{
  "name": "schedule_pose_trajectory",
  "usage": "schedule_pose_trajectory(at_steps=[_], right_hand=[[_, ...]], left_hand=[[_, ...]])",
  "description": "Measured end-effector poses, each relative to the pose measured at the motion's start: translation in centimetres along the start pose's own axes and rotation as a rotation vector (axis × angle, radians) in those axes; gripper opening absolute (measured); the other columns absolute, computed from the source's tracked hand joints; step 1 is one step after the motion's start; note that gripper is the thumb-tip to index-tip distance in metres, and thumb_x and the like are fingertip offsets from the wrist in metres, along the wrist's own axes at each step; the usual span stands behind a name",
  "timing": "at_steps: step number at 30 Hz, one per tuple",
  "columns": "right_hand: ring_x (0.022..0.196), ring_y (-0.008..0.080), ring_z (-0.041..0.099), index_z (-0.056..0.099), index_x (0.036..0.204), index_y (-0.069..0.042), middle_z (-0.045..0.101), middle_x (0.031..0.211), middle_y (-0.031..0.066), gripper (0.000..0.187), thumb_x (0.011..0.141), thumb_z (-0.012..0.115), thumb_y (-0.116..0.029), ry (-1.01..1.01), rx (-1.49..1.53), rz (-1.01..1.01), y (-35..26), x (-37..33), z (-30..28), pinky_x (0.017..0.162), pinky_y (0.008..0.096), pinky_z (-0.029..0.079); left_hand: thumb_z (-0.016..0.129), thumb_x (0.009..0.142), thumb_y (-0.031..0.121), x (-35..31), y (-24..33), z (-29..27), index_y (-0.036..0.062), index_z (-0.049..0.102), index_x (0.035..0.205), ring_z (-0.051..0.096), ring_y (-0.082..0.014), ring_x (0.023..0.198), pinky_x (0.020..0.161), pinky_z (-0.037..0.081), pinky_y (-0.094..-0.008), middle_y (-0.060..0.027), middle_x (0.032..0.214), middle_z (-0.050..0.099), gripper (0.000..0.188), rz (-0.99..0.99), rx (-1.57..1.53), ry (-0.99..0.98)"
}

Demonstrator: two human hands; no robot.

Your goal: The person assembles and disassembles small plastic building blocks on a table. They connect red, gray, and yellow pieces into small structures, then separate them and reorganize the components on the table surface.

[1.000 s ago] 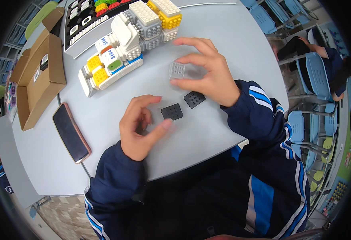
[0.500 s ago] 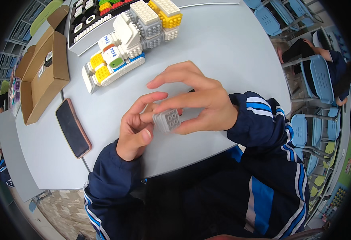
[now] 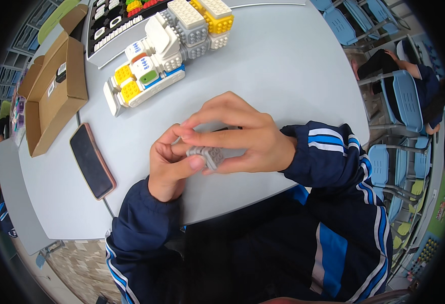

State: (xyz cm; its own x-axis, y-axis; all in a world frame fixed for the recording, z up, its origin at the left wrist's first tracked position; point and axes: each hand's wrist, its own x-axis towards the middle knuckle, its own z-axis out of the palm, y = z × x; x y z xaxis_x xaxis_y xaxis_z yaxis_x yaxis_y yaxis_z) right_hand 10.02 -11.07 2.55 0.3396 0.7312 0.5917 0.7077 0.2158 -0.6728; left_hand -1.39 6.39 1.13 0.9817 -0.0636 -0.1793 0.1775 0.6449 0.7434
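Observation:
A small grey studded building block (image 3: 213,156) is held above the table, close in front of me. My left hand (image 3: 170,159) grips it from the left, its thumb pressed on the near side. From the right, my right hand (image 3: 242,133) reaches round the same block, thumb below and fingers arched over it. Part of the block is hidden behind the fingers. A dark thing shows just behind my right fingers, too covered to name. Beyond my hands stands a built model (image 3: 151,63) of white, yellow, grey and blue blocks.
Left of my hands lies a phone (image 3: 91,161) with a dark screen. An open cardboard box (image 3: 55,109) stands behind it. A sorting tray (image 3: 100,57) of coloured parts sits at the back. Blue chairs (image 3: 407,101) and a seated person are off to the right.
Both hands have moved slightly closer, with the right fingers lower and nearer the left. The block has turned and shifted a little left; my left thumb now presses on it.

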Motion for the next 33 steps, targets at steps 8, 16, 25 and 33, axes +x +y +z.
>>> schedule_pose_trajectory(at_steps=[8, 16, 25, 33], right_hand=[[0.101, 0.0271, 0.056, 0.072, 0.110, -0.009, 0.065, 0.114, 0.0046, 0.054, 0.057, 0.082, -0.003, 0.011, -0.014, -0.004, -0.4, -0.2, 0.0, 0.085, 0.0352, 0.049], [0.105, 0.0288, 0.054, 0.073, 0.108, -0.015, 0.063, 0.120, 0.0043, 0.054, 0.057, 0.080, -0.001, 0.045, -0.040, -0.046, -0.3, -0.2, 0.2, 0.084, 0.0355, 0.050], [0.111, 0.0308, 0.050, 0.074, 0.104, -0.019, 0.059, 0.126, 0.0057, 0.048, 0.058, 0.081, -0.007, 0.069, -0.104, -0.032, -0.2, -0.4, 0.6, 0.088, 0.0388, 0.048], [0.109, 0.0324, 0.052, 0.074, 0.105, -0.016, 0.060, 0.123, 0.0091, 0.052, 0.055, 0.076, -0.001, 0.075, -0.192, -0.092, 0.3, -0.8, 0.8, 0.085, 0.0385, 0.049]], left_hand=[[0.079, 0.073, -0.002, -0.2, 0.3, 0.8, 0.0031, 0.053, 0.118, 0.066, -0.0158, 0.095, 0.090, 0.049, -0.0316, -0.0091, 0.096, 0.072, 0.052, -0.049, 0.089, 0.047], [0.079, 0.071, -0.006, -0.4, -0.1, 0.7, 0.0019, 0.034, 0.140, 0.065, -0.0178, 0.101, 0.095, 0.047, -0.0331, -0.0127, 0.101, 0.072, 0.084, 0.037, 0.142, -0.003], [0.075, 0.071, -0.014, -0.5, 0.4, 1.5, 0.0026, 0.031, 0.143, 0.067, -0.0202, 0.101, 0.090, 0.053, -0.0330, -0.0151, 0.102, 0.072, 0.087, 0.004, 0.108, 0.020], [0.072, 0.073, -0.016, -0.5, 0.3, 1.6, 0.0026, 0.035, 0.139, 0.066, -0.0192, 0.102, 0.090, 0.053, -0.0314, -0.0148, 0.103, 0.072, 0.078, -0.012, 0.143, 0.041]])
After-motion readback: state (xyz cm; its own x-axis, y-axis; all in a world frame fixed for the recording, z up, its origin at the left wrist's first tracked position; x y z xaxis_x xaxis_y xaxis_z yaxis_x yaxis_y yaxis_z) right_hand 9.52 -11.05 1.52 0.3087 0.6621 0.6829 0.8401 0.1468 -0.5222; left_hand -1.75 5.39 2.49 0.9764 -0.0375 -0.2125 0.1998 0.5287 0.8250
